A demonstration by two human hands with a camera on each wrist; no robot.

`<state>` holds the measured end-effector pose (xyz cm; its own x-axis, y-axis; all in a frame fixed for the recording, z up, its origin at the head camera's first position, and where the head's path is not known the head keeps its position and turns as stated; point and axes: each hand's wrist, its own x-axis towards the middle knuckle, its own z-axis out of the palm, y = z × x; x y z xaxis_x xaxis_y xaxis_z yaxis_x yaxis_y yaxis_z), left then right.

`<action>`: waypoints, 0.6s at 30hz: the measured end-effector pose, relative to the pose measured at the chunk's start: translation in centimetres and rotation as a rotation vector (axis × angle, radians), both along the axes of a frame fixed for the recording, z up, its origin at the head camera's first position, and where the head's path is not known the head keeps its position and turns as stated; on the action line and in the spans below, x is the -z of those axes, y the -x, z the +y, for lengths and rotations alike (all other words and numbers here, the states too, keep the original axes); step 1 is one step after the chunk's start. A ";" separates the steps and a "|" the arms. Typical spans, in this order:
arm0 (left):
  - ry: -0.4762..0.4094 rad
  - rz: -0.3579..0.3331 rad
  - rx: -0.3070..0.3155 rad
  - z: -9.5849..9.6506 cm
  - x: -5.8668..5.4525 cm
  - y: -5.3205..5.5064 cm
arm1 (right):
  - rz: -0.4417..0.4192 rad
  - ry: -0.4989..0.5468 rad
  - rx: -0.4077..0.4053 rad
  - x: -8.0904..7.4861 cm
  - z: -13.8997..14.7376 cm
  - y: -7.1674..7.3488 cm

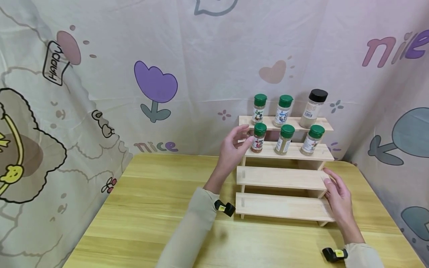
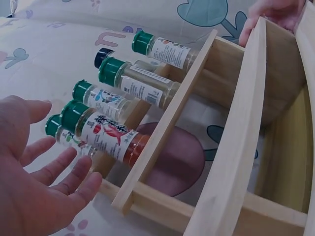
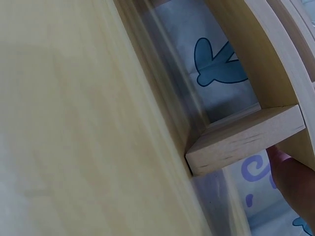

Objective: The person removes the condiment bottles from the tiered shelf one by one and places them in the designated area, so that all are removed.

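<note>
A four-tier wooden display rack (image 1: 285,206) stands on the table. On its second-highest tier are three green-capped spice jars: a red-filled one (image 1: 258,138) at the left, a tan one (image 1: 284,140) in the middle and another pale one (image 1: 312,140) at the right. My left hand (image 1: 234,145) is beside the red-filled jar, fingers spread and apart from it in the left wrist view. My right hand (image 1: 340,195) grips the rack's right end near the third tier down; one digit (image 3: 293,184) shows beside a side support in the right wrist view.
On the top tier stand two green-capped jars, one at the left (image 1: 259,109) and one in the middle (image 1: 282,111), plus a taller black-capped jar (image 1: 313,108) at the right. A printed cloth (image 1: 207,74) hangs behind the wooden table (image 1: 140,223).
</note>
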<state>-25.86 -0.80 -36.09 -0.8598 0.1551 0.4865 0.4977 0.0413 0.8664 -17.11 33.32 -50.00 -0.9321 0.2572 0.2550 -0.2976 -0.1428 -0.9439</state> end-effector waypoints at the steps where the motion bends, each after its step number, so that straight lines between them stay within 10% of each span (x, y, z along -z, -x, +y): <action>1: 0.004 -0.001 -0.003 0.2 -0.1 0.1 | 0.001 0.002 -0.001 0.0 0.0 0.0; 18: 0.001 -0.036 0.017 2.8 -0.8 2.2 | -0.007 0.026 0.007 -0.1 0.0 -0.1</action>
